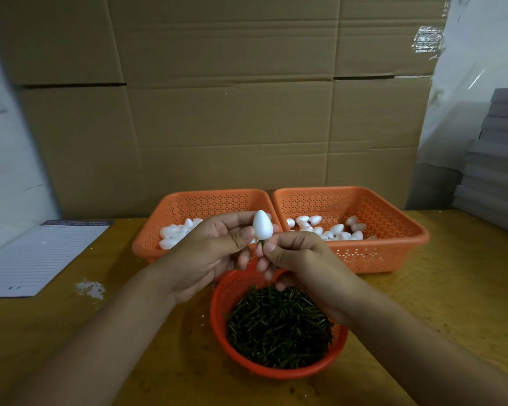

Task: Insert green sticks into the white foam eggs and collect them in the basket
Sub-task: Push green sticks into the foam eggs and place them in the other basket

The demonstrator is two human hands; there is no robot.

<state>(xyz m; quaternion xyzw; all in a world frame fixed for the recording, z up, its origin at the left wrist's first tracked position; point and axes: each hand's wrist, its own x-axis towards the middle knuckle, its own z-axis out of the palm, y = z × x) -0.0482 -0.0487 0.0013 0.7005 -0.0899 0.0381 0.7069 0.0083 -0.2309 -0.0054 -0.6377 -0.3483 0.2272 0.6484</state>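
Note:
A white foam egg stands point-up between my two hands, above the table's middle. My left hand pinches its lower side with thumb and fingers. My right hand pinches a short green stick that enters the egg's base from below. Beneath my hands a round red basket holds a heap of green sticks. Behind stand two orange rectangular baskets: the left basket and the right basket, each with several white eggs in it.
A lined paper pad lies at the table's left. White foam crumbs sit near it. A cardboard wall rises behind the baskets, and a stack of grey sheets stands at the right.

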